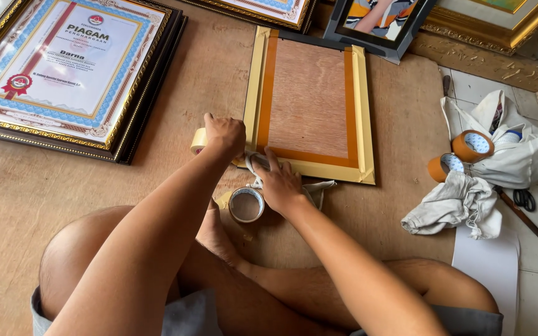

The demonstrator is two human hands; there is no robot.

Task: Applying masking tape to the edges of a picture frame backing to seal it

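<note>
Left hand (224, 132) closed on a cream tape roll (198, 141), fist over the roll, sitting at the bottom-left corner of the frame back (309, 102); right hand (279, 182) flat and spread, fingers (273, 159) pressing a white cloth (314, 188) against the frame's lower edge, holding nothing else; hands just beside each other, left at 10 o'clock from right; frame back lies face down on the brown board (26, 205), centre of view, at 12 o'clock from the hands; plywood panel in the middle, orange tape inside, cream tape strips along the outer rim on the left, right and bottom sides; top side partly hidden.

Tape rolls counted: four; one in left hand; one grey-cored roll (246, 205) lying flat at 7 o'clock from the right hand, just beside it; two orange rolls (462, 154) at 3 o'clock on a white bag (518, 155), touching each other.

Framed certificates: one stack (63, 68) at 10 o'clock, number of frames in stack cannot be told; more frames cut off along the top, one dark-framed picture (378, 22) at 1 o'clock, one gilt frame (499, 22) at 2 o'clock.

Cloths: two; one under the right hand, one crumpled grey-white rag (453, 205) at 3 o'clock; one pair of scissors (523, 199) and one long stick (527, 221) beyond it on tiled floor; person sits cross-legged, bare knees at 6 o'clock.
</note>
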